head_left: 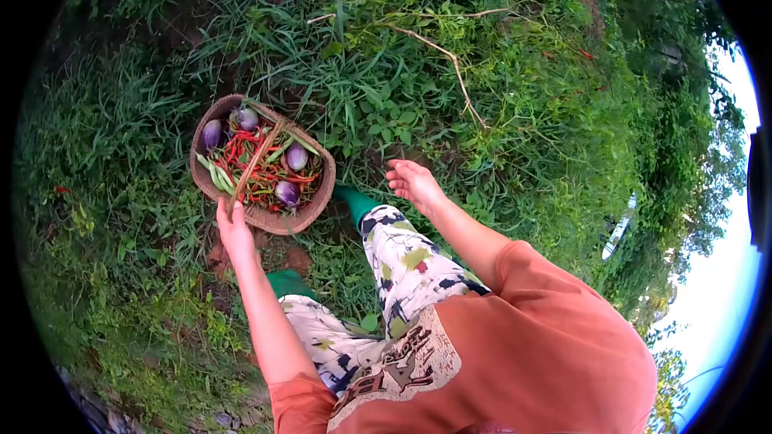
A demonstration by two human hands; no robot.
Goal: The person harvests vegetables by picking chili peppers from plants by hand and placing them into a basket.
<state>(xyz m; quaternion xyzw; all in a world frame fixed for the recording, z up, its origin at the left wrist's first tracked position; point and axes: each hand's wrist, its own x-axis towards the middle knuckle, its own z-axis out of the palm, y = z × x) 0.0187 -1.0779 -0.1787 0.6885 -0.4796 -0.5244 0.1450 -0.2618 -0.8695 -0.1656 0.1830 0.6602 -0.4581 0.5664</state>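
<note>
A woven basket [283, 223] holds red chillies [241, 149], long green pods [215, 175] and several purple eggplants [288, 192]. Its thin handle [259, 159] arches over the contents. At the near side of the basket, my left hand [235, 229] has its fingers wrapped round the lower part of the handle. My right hand [414, 185] hangs in the air to the right of the basket, touching nothing; its fingers are loosely bent and nothing shows in them.
Grass and leafy plants [386, 104] surround the basket. A bare, forked branch [446, 52] lies across the plants beyond my right hand. My green boots [354, 199] stand close to the basket, in the grass. Trees and bright sky are at the far right.
</note>
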